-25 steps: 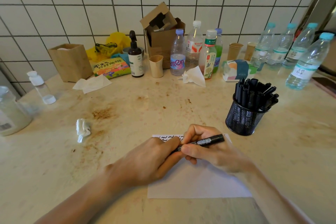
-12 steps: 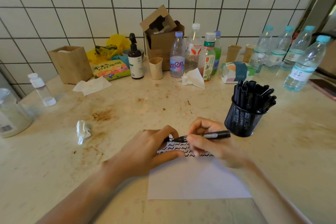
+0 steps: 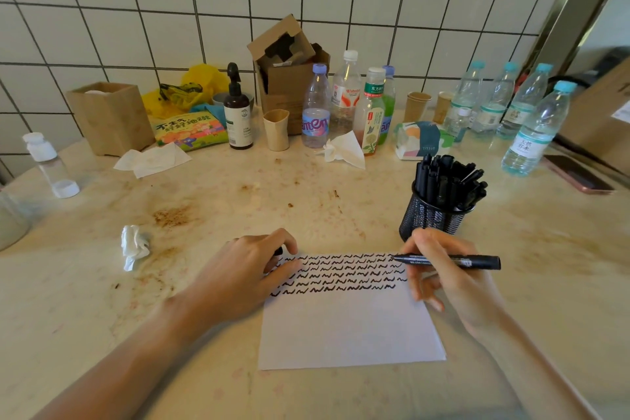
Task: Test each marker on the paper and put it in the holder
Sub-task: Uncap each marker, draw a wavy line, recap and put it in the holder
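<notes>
Stained worktop [image 3: 204, 201]. Right hand [image 3: 453, 280] pinches marker [image 3: 446, 260] lying crosswise, tip on paper [image 3: 347, 327]; holder [image 3: 431, 218] just beyond. Left hand [image 3: 245, 273] curled around cap [image 3: 278, 251].

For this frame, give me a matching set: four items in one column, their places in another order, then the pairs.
1. marker
2. cap
3. mesh holder
4. crumpled tissue

A. left of the paper
B. in the left hand
C. in the right hand, tip at the paper's top right
D. behind the right hand, full of markers

Pairs: 1-C, 2-B, 3-D, 4-A
</notes>
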